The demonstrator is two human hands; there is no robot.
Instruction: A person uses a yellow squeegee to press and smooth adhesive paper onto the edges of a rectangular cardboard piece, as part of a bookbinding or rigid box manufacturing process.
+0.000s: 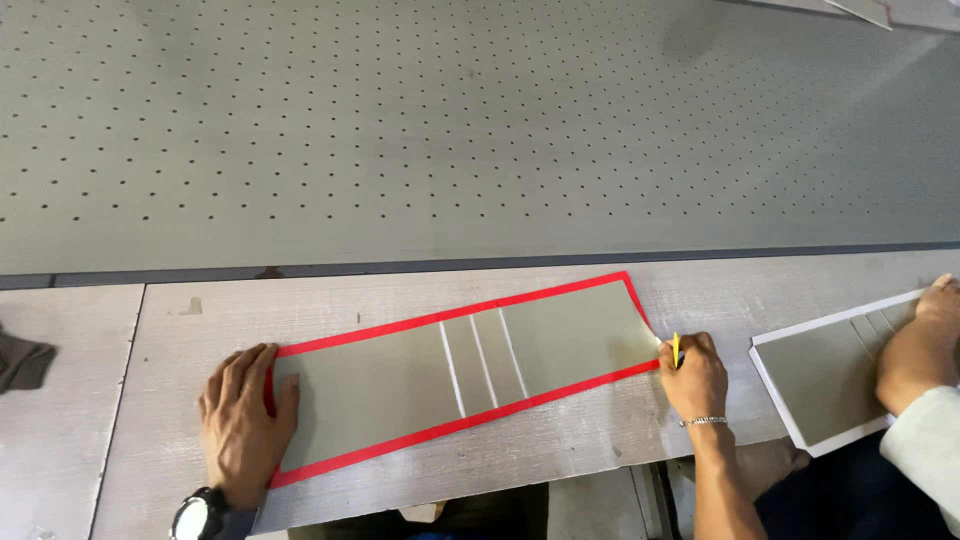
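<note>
Head view: red-taped grey board held flat and worked at its right end.

The left hand lies spread, palm down, on the left end of the grey board with red tape border, which rests on the wooden bench. The right hand pinches a small yellow tool at the board's right edge. Keep steady downward pressure at the left and guide the tool along the edge. A co-worker's arm rests on a white-edged board nearby.
</note>
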